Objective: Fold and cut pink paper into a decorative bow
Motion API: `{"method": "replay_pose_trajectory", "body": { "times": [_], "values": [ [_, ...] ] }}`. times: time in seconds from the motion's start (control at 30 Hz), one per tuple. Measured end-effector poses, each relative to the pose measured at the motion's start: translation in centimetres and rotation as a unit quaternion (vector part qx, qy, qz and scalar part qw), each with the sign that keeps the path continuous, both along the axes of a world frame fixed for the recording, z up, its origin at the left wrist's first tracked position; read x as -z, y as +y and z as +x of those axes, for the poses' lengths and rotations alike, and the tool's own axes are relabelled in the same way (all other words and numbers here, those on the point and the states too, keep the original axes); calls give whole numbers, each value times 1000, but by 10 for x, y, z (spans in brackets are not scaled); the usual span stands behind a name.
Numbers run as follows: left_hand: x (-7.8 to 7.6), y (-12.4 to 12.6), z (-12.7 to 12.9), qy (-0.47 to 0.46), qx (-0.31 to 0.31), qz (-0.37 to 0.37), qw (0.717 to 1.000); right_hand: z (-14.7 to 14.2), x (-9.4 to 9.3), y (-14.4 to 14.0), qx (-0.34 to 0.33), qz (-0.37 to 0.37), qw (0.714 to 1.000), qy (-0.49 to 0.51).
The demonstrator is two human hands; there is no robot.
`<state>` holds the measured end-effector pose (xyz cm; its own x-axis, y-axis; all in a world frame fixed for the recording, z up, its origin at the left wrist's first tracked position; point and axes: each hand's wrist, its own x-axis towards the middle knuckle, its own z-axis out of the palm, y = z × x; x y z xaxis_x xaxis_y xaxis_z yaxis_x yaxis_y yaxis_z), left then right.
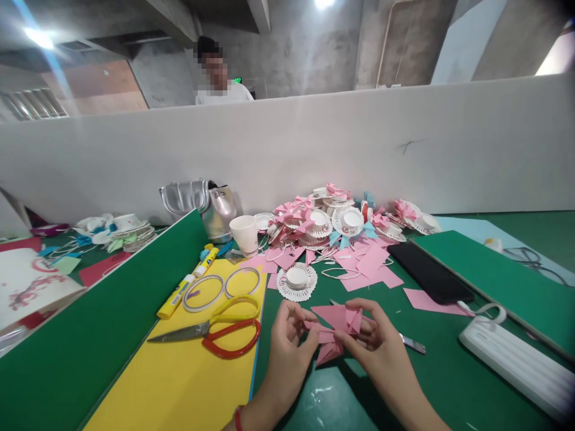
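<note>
Head view: left hand (290, 335) and right hand (375, 338) both pinch the folded pink paper (335, 329) just right of the scissors (215, 329), above the green tabletop (426, 371). Mid-fold, probably; next crease needs aligned edges.

A single head-worn camera looks forward and down across the green table (449, 371), close above it. The white partition (314, 149) stands behind the table, facing the lens; ceiling shows above that partition.
</note>
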<state>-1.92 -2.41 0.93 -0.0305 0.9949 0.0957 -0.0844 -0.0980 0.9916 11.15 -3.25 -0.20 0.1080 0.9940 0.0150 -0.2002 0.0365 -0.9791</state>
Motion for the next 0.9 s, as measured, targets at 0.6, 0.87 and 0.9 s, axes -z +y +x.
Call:
{"method": "replay_pose_trajectory", "body": {
  "times": [0.6,0.87,0.9],
  "values": [
    [-2,3,-3,-58,76,-63,993,-4,2,0,15,-11,999,40],
    [-10,12,-16,-43,160,-90,982,4,-5,4,-5,-41,998,41],
    [-9,12,-16,-39,160,-93,982,3,-4,4,1,-43,998,46]
  ]
}}
